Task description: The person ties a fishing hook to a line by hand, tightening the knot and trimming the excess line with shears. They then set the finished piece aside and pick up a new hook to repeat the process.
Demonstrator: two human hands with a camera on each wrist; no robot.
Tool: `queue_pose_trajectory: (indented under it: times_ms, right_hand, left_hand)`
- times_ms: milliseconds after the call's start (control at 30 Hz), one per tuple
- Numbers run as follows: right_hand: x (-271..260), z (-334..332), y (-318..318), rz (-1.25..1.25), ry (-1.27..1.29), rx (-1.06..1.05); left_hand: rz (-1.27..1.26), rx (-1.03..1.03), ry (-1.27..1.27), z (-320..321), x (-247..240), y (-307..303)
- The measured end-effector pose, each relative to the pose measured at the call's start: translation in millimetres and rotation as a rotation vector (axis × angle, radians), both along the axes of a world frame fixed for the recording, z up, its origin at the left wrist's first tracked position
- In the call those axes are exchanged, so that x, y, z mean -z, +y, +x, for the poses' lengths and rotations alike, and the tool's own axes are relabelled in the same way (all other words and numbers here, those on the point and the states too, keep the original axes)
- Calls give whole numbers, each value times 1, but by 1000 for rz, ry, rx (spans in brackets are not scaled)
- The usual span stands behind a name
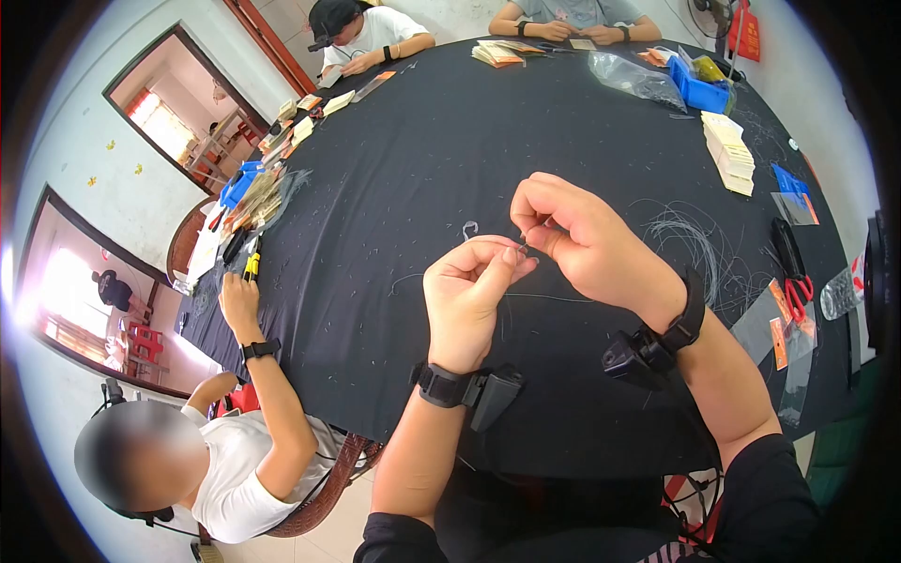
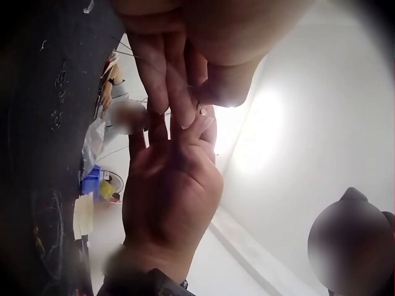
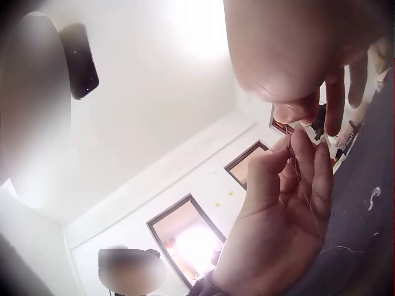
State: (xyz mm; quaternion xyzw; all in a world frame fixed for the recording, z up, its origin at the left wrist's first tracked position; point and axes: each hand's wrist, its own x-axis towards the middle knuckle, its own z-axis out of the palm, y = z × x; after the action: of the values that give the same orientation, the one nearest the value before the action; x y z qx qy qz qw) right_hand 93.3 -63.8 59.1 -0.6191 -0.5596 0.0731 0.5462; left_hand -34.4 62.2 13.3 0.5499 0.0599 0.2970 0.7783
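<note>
Both hands meet above the black table, fingertips almost touching. The left hand (image 1: 471, 298) pinches a tiny dark piece (image 1: 523, 246) with thin line between thumb and forefinger. Coming from the right, the right hand (image 1: 587, 239) has thumb and forefinger pinched on the same small piece or its line. In the right wrist view a thin line (image 3: 313, 213) runs down across the left hand (image 3: 271, 216). The left wrist view shows the right hand (image 2: 173, 191) below, its fingertips overlapping the left hand's; a small shiny bit (image 2: 202, 111) lies between them. Its exact shape is too small to tell.
Coiled clear line (image 1: 694, 249) lies on the black tablecloth (image 1: 404, 169) at right, with red scissors (image 1: 798, 298), a card stack (image 1: 727, 153) and a blue bin (image 1: 696, 86) farther out. A small clear loop (image 1: 470, 228) lies behind the left hand. Other people sit around the table.
</note>
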Motion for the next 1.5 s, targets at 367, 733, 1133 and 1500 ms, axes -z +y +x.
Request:
queue_pose_trajectory:
  times_ms: [367, 733, 1133, 1500]
  right_hand:
    - [-20, 22, -16, -41, 144, 9]
    - [-26, 63, -43, 326, 212, 207]
    - [-55, 97, -92, 476, 46, 266]
    - [-67, 112, -125, 587, 92, 294]
  left_hand:
    - [-17, -50, 8, 0, 0, 0]
    - [-128, 2, 25, 1, 3, 1]
    - [-187, 31, -34, 3, 10, 7]
    - [-253, 14, -24, 4, 14, 11]
